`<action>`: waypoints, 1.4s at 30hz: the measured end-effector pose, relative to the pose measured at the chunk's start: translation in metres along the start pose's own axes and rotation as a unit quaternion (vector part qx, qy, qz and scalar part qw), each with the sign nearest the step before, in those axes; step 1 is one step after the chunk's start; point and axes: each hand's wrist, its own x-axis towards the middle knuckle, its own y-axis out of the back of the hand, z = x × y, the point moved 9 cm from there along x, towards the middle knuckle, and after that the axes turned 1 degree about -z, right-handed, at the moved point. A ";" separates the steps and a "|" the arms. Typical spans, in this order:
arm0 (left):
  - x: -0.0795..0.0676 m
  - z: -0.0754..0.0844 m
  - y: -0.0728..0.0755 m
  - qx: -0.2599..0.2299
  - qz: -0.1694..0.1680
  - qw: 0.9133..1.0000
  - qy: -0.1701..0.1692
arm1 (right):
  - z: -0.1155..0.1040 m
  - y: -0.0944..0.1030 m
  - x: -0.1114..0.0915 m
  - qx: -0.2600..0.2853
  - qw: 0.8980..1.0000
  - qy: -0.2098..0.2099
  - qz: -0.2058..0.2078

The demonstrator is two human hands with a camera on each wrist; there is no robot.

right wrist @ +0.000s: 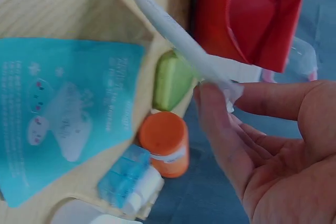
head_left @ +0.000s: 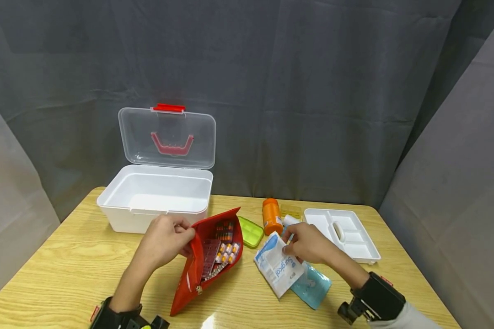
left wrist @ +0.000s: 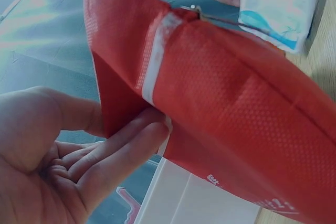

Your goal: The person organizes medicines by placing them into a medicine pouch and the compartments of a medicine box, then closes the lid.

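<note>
My left hand [head_left: 167, 240] pinches the edge of a red zippered pouch [head_left: 189, 274], holding its mouth open toward the right. Blister packs of pills [head_left: 227, 253] show inside it. In the left wrist view, the left thumb and fingers [left wrist: 126, 145] clasp the pouch's fabric [left wrist: 236, 98]. My right hand [head_left: 308, 242] pinches a white and blue packet marked "Surgical" [head_left: 281, 267] by its upper edge, to the right of the pouch. In the right wrist view this packet [right wrist: 168, 27] appears nearly edge-on between thumb and fingers. A teal packet [head_left: 313, 288] lies on the table below the right hand.
A white box [head_left: 119, 212] with its clear lid [head_left: 201, 137] raised stands at the back left. Behind the hands lie a green case [head_left: 250, 232], an orange bottle [head_left: 271, 217] and a yellow case [head_left: 291, 211]. At right is a white divided tray [head_left: 364, 246].
</note>
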 end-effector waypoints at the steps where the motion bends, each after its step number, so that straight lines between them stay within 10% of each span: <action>1: 0.000 0.000 0.000 -0.001 0.000 1.000 0.002 | -0.001 0.004 0.000 0.003 1.000 -0.003 0.005; 14: 0.000 0.001 -0.001 -0.004 -0.008 1.000 -0.005 | -0.035 0.042 0.006 0.101 0.994 -0.006 0.028; 42: 0.002 0.003 -0.001 0.024 0.006 0.999 -0.024 | -0.072 -0.048 0.038 0.326 0.945 0.023 -0.031</action>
